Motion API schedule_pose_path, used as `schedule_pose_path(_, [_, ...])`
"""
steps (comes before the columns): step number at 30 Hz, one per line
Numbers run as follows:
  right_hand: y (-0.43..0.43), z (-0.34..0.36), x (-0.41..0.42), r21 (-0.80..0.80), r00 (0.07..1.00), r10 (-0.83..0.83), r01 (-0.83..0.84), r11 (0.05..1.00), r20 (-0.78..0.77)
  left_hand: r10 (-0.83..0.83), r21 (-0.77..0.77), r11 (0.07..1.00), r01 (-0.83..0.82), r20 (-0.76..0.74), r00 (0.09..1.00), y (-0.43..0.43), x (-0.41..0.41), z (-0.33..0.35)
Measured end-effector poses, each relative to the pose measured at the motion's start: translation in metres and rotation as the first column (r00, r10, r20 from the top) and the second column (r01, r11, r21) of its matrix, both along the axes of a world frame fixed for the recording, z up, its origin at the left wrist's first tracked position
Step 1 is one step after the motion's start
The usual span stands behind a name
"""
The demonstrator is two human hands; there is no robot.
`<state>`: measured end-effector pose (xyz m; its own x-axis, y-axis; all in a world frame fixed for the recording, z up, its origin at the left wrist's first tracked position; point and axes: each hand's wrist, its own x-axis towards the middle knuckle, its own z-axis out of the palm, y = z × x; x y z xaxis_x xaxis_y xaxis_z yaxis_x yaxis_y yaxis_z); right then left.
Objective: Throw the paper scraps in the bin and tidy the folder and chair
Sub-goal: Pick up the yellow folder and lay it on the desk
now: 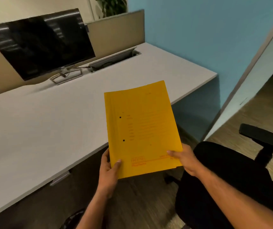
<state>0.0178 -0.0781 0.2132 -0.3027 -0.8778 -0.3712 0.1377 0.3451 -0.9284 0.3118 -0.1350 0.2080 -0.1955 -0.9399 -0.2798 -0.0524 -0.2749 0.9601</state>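
Note:
A yellow folder point(140, 128) with red print and two punched holes is held in the air over the desk's near right edge. My left hand point(108, 166) grips its lower left corner, thumb on top. My right hand point(184, 158) grips its lower right corner. The folder is closed and tilts slightly to the right. A black office chair point(228, 184) stands on the floor at the lower right, pulled away from the desk, its armrest point(263, 136) to the right. No paper scraps and no bin are in view.
A white desk point(46, 123) fills the left and middle, with a dark monitor point(43, 45) on a stand at its back and an open cable hatch point(114, 59). A blue wall stands on the right. Wooden floor lies below and to the right.

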Motion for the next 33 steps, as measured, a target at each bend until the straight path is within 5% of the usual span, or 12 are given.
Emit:
schedule_pose_path(11, [-0.106, 0.016, 0.117, -0.032, 0.957, 0.240, -0.238, 0.971, 0.162, 0.232, -0.034, 0.972, -0.233, -0.028, 0.972, -0.062, 0.131, 0.008])
schedule_pose_path(24, [-0.205, 0.016, 0.288, -0.020, 0.916, 0.372, -0.379, 0.925, -0.153, 0.438, -0.129, 0.898, -0.421, 0.175, 0.882, -0.113, 0.272, 0.013])
schedule_pose_path(33, [-0.273, 0.017, 0.360, -0.003, 0.884, 0.458, -0.460, 0.888, -0.096, 0.552, -0.142, 0.831, -0.537, 0.320, 0.770, -0.165, 0.334, 0.007])
